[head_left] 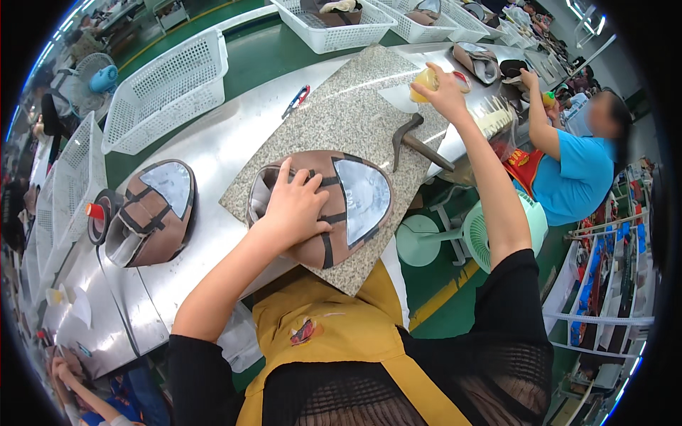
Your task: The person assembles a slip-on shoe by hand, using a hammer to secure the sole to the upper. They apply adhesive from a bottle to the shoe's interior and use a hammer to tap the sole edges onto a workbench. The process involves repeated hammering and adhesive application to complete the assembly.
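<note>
A brown shoe upper (298,245) with dark strips and a pale, shiny toe panel lies on a speckled stone slab (341,106). My left hand (295,202) rests on it with spread fingers, near its opening. Stretched out to the far right, my right hand (446,92) has its fingers around a small yellowish object (424,85), perhaps a jar or a lump; its kind is unclear. Between the hands a hammer (419,145) with a dark head lies on the slab. A second brown shoe upper (153,213) sits on the metal table to the left.
Beside the left shoe stands a roll of dark tape (106,216). A red-and-blue cutter (296,101) lies beyond the slab. White baskets (170,92) line the far side. At the right are a pale green fan (490,227) and a co-worker in blue (568,170).
</note>
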`<action>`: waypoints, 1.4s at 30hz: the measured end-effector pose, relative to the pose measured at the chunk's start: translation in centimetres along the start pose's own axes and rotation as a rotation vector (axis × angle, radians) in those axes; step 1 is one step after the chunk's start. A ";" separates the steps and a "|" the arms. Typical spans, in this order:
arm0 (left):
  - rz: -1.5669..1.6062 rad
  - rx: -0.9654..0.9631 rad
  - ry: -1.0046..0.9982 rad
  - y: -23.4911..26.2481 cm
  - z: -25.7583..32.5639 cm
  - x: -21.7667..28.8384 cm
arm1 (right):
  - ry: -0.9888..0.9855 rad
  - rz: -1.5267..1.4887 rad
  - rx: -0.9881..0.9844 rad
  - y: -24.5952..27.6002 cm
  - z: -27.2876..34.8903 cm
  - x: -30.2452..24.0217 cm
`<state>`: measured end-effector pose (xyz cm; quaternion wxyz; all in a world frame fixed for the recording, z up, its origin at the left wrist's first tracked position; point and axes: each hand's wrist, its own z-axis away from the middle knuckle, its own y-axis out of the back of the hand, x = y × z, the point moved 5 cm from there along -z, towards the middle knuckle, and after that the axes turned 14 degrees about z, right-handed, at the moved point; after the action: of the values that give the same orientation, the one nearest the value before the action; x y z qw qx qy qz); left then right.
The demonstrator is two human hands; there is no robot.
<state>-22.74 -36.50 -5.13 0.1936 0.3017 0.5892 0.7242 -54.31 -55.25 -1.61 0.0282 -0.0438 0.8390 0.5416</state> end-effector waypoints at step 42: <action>1.920 0.883 0.156 4.5 11.1 -1.2 | -0.034 -1.204 -0.255 7.9 23.3 -15.8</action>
<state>-14.16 -30.09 0.33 -0.6249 0.6370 0.3255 0.3128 -39.46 -30.13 -2.53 0.3369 -0.5042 0.5950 0.5275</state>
